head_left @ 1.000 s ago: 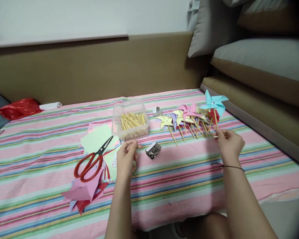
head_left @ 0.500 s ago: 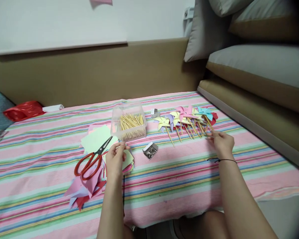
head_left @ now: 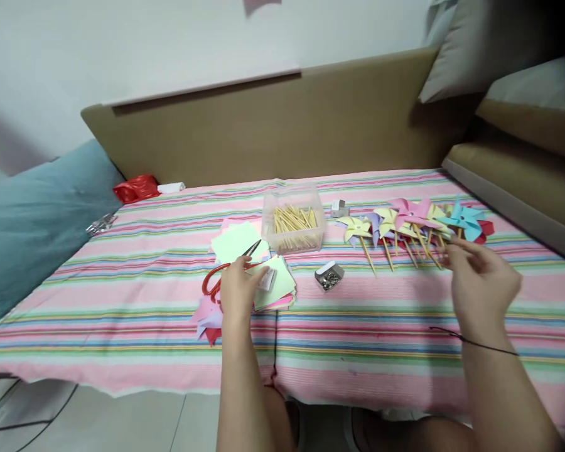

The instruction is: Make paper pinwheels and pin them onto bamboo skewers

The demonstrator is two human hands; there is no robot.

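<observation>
My left hand [head_left: 240,289] hovers over the red-handled scissors [head_left: 211,279], thumb and fingers apart, hiding part of the handles. Beside its thumb, a small pale box [head_left: 267,280] lies on a stack of paper squares [head_left: 285,284]. Light-green paper [head_left: 235,242] spreads under the scissor blades. My right hand [head_left: 484,289] pinches what looks like the stick of a blue paper pinwheel [head_left: 462,218]; its fingertips are partly blurred. Several other pinwheels lie in a row to the left, including a pink one [head_left: 412,213] and a yellow one [head_left: 356,228].
A clear plastic box [head_left: 294,242] of wooden sticks stands mid-cloth. An open little box of metal fasteners [head_left: 329,276] sits in front, and another small box [head_left: 339,208] behind. Purple and red pinwheel shapes [head_left: 207,314] lie left. Cushions [head_left: 522,182] border the right.
The view has swung left, so everything appears farther right. My left hand has moved leftward onto the scissors and its fingers have spread. The blue pinwheel looks larger and turned in my right hand.
</observation>
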